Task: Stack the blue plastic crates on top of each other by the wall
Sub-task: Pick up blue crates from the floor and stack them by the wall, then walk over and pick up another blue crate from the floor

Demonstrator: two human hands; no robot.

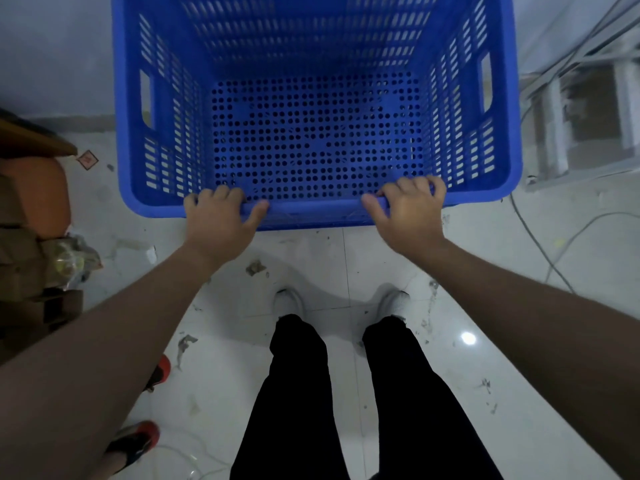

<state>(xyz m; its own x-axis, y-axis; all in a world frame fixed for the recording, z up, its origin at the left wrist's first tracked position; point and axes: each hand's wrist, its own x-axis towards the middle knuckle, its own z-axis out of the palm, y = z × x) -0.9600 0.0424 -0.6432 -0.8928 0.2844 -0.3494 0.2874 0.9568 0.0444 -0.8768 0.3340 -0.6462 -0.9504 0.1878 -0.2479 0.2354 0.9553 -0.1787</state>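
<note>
1. We look straight down into a large blue plastic crate (317,109), open at the top and with nothing inside. Its floor is pierced with round holes, its walls have slots, and each short side has a handle cut-out.

2. The crate stands against a pale wall (52,53), which runs along its far side. We cannot tell whether it sits on another crate or on the floor.

3. Our left hand (216,221) grips the crate's near rim, left of the rim's middle. The fingers are curled over the edge into the crate and the thumb lies along the rim's outer face.

4. Our right hand (408,209) grips the same near rim, right of its middle, fingers hooked over the edge and thumb pressed on the outside. Both hands are closed on the rim, well apart from each other.

5. Below the crate we see black trousers (346,393) and white shoes (289,299), standing on a glossy white tiled floor (485,237) marked with dirt.

6. Left of the crate lie brown cardboard boxes (24,244) and crumpled clear plastic (72,258).

7. Right of the crate stands a grey metal frame (588,116), with thin cables (540,244) trailing over the floor.

8. Further toward us than the boxes, red and black shoes (136,441) show at the left edge.
</note>
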